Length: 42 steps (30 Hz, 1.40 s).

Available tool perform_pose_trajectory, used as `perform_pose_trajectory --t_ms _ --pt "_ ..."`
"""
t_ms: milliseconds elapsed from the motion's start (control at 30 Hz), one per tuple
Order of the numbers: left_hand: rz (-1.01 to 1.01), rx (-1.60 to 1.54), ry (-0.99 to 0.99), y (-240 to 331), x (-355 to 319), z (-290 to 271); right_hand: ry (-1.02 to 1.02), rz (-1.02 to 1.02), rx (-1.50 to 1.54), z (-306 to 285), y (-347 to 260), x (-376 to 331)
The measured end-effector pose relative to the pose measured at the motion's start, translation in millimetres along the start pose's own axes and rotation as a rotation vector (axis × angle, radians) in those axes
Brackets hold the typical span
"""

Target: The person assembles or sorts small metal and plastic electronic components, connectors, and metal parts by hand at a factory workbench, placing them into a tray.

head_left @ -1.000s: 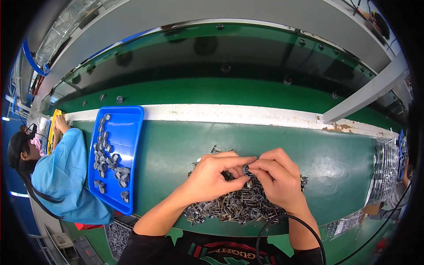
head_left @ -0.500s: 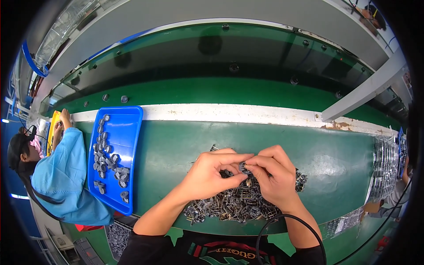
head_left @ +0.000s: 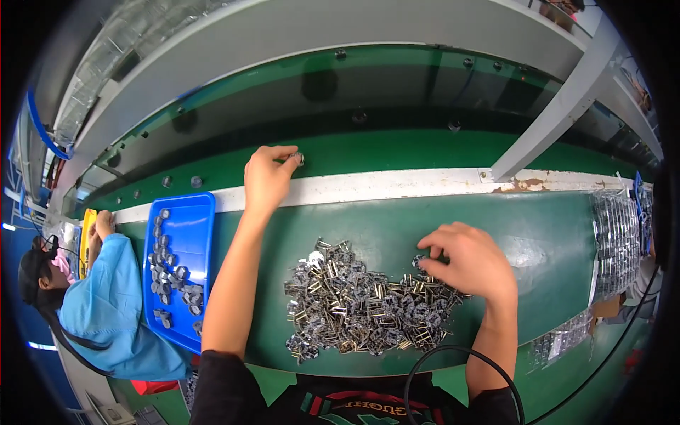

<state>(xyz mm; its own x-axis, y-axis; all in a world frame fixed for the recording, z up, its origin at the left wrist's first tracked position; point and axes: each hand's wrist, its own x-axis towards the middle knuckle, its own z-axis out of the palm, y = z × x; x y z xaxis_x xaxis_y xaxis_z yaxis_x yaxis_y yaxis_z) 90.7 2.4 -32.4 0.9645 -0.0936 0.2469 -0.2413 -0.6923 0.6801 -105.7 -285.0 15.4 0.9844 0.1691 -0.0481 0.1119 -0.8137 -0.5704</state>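
My left hand (head_left: 269, 178) reaches out over the green belt beyond the white rail. Its thumb and fingers pinch a small round grey plastic part (head_left: 299, 159). My right hand (head_left: 473, 263) is at the upper right of a heap of small dark parts with metal pins (head_left: 361, 304). At its thumb and fingertips is one small dark pinned part (head_left: 418, 262), partly covered by the fingers. The heap lies on the green table (head_left: 354, 216) between my forearms.
A blue tray (head_left: 207, 234) with several grey parts stands left of my left forearm. Further left, a person in blue (head_left: 117, 304) works at a yellow tray (head_left: 89, 223). A grey post (head_left: 556, 106) rises at right, near clear plastic trays (head_left: 615, 244). A black cable (head_left: 453, 347) loops by my right forearm.
My hands have parted from above the heap. The left has carried the round grey part forward and left over the belt; the right has moved right to the heap's edge.
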Motion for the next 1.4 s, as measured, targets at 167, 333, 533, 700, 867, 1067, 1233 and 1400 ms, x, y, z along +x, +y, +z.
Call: perform_pose_trajectory --t_ms 167,333,533,700,867,1067,1233,1400 --pt "-0.038 0.217 0.162 -40 40 5 -0.028 -0.086 -0.058 24 -7 1" --pt "0.062 0.515 0.203 -54 36 -28 0.080 -0.065 -0.023 27 -9 -3" --pt "-0.311 0.890 -0.036 -105 25 -123 0.180 -0.112 0.260 23 -19 3" --pt "0.001 0.591 0.054 -94 14 -113 0.091 -0.159 0.555 26 -33 5" --pt "-0.113 0.626 -0.165 -81 25 -94 0.090 -0.216 0.615 29 -30 4" --pt "-0.130 0.863 -0.139 -103 35 -97 0.142 -0.209 0.696 28 -32 4" --pt "-0.199 0.748 -0.299 -97 37 -122 0.176 -0.223 0.581 27 -31 3" --pt "-0.207 -0.491 -0.180 -19 -6 -100 0.300 -0.212 0.692 35 -28 8"
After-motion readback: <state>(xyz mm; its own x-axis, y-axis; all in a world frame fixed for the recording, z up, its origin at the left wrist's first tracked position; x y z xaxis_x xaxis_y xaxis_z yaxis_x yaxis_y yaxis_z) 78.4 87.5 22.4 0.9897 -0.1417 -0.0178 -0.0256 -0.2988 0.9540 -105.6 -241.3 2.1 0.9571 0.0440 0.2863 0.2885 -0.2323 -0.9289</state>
